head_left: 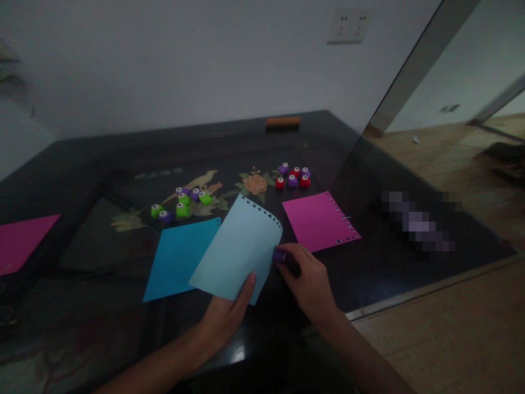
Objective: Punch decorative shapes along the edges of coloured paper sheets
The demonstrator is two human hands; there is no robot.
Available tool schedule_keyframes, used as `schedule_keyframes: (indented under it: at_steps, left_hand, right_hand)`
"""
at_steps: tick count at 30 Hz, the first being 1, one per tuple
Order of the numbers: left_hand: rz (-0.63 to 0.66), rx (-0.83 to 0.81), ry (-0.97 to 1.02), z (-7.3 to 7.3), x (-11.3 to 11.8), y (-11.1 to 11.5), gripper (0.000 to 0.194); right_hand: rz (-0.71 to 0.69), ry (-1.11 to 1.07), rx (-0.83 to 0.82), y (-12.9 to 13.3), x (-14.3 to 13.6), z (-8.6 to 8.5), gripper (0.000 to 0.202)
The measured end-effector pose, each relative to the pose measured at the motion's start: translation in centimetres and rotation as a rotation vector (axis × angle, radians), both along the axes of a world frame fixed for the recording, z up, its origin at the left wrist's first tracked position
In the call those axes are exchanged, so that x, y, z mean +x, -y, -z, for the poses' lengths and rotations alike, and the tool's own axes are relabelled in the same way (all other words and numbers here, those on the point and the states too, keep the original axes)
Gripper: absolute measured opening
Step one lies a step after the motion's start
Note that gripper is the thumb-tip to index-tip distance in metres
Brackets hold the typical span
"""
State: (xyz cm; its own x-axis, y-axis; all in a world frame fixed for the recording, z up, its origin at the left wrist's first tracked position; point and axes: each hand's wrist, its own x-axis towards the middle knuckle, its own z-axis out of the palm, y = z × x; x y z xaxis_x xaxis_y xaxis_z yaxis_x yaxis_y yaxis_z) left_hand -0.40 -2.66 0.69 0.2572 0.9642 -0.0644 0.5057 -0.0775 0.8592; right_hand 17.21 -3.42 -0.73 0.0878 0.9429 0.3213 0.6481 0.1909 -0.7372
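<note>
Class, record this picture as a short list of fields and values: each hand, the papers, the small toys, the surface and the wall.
Left hand: holds light blue paper, holes along one edge
Right hand: pinches small purple object at that paper's side
Other papers: blue sheet; right pink sheet; left pink sheet
Toys with eyes: green-and-purple group; red-and-purple group
Surface: dark table, flower pattern
Wall: socket plate

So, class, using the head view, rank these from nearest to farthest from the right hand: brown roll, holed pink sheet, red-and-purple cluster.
1. Holed pink sheet, just beyond the right hand.
2. Red-and-purple cluster, farther back.
3. Brown roll, near the table's far edge.
</note>
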Motion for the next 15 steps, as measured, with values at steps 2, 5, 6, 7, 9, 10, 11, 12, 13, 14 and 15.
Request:
schedule_keyframes:
  at_steps: [2,5,6,7,9,10,11,12,13,14,15]
  left_hand:
    - [0.030,0.034,-0.047,0.1,-0.2,-0.1,0.041]
    - [0.118,0.104,-0.062,0.3,-0.5,0.0,0.037]
    - [0.138,0.130,-0.059,0.5,-0.6,0.0,0.035]
    - [0.149,0.152,-0.055,0.8,-0.7,0.1,0.034]
    - [0.146,0.173,-0.049,1.4,-0.8,0.3,0.032]
    - [0.138,0.172,-0.043,1.8,-0.8,0.5,0.031]
    - [0.134,0.170,-0.031,2.1,-0.7,0.6,0.030]
    - [0.131,0.166,-0.017,2.3,-0.6,0.8,0.030]
    - [0.121,0.164,-0.004,2.5,-0.4,0.9,0.030]
    - [0.104,0.163,0.003,2.7,-0.3,1.0,0.031]
    - [0.092,0.163,0.004,2.7,-0.3,1.2,0.031]
  right_hand:
    - [0.011,-0.008,-0.019,0.0,-0.1,0.1,0.027]
    - [0.021,-0.011,-0.024,0.0,-0.1,0.2,0.028]
    - [0.020,-0.012,-0.023,0.0,-0.1,0.2,0.028]
    - [0.017,-0.011,-0.025,0.0,-0.1,0.2,0.029]
    - [0.012,-0.009,-0.028,0.0,-0.1,0.3,0.030]
    - [0.010,-0.007,-0.030,0.0,-0.2,0.3,0.030]
    - [0.010,-0.004,-0.031,0.0,-0.2,0.4,0.030]
    - [0.012,0.000,-0.031,-0.1,-0.2,0.4,0.031]
    - [0.015,0.004,-0.027,-0.1,-0.3,0.4,0.030]
    - [0.019,0.010,-0.025,-0.1,-0.3,0.4,0.029]
    - [0.021,0.017,-0.023,-0.2,-0.3,0.4,0.028]
